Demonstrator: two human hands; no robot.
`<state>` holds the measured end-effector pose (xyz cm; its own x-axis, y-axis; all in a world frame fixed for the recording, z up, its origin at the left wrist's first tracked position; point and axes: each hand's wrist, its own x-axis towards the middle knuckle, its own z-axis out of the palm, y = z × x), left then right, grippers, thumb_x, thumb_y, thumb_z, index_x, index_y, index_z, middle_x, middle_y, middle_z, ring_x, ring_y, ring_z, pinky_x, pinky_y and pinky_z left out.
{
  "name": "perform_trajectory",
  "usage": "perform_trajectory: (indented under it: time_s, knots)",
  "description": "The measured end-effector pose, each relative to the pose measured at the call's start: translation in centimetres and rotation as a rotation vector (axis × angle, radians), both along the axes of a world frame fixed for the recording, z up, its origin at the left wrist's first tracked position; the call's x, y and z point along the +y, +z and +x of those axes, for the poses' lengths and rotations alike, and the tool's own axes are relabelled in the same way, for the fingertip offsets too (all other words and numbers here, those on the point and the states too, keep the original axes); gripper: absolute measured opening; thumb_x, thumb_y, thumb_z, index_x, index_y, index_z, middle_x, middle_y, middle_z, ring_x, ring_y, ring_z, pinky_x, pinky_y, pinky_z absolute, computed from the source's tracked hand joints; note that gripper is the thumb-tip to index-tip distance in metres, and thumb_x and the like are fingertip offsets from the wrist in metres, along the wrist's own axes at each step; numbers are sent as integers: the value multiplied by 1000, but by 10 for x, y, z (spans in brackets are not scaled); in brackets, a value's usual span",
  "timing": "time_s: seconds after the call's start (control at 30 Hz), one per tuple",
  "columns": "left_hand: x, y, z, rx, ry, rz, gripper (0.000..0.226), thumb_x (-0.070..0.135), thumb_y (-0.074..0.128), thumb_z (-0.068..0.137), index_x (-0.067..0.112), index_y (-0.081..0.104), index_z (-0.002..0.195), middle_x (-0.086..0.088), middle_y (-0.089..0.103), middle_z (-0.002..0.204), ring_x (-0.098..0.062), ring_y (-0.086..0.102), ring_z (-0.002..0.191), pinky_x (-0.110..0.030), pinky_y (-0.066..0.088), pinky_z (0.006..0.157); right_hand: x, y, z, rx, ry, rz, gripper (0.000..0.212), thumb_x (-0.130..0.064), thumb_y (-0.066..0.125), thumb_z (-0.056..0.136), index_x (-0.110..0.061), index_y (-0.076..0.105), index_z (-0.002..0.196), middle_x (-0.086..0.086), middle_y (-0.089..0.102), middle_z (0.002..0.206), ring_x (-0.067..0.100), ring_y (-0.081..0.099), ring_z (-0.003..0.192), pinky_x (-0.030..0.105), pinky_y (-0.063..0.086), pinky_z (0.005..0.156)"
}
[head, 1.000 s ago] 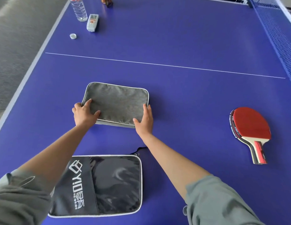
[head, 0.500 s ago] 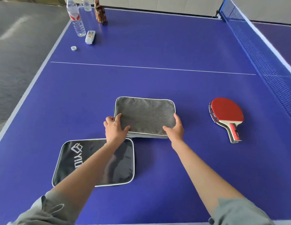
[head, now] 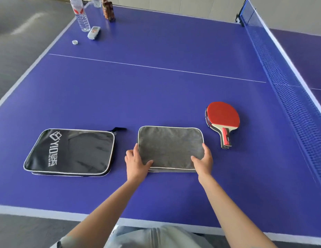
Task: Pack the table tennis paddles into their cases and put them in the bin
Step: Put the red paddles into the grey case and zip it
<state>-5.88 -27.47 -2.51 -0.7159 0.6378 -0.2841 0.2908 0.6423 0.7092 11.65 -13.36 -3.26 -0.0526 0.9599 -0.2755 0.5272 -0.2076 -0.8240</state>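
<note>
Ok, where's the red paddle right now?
In the head view, the red paddle lies flat on the blue table, right of the grey case held by both hands, with the net further right.

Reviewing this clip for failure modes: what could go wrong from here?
1. Both hands, left hand and right hand, hold the gray case, which looks closed; it may need opening before a paddle fits.
2. The paddles lie stacked; grabbing one might drag the other.
3. No bin is in view.
</note>
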Motion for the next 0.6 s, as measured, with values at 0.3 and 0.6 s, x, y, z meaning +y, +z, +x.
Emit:
perform_trajectory:
  time_s: [0.3, 0.6]
  knots:
    - [-40, -4, 8, -281, 154, 159, 43, -1, 56, 80, 23, 60, 115, -4, 56, 115, -7, 62, 89, -15, 49, 70, -24, -5, -17, -330, 561, 334, 64, -12, 60, 87, -11, 33, 144, 12, 14, 158, 27, 9, 147, 37, 12, 120]
    - [-48, -15, 3, -343, 206, 75, 34, 1, 80, 68, 10, 62, 95, -1, 69, 85, -6, 68, 71, -15, 51, 64, -43, -31, -58, -414, 830, 399, 55, -39, 45, 96, -25, 28, 147, 2, 11, 159, 25, 4, 148, 42, 3, 119]
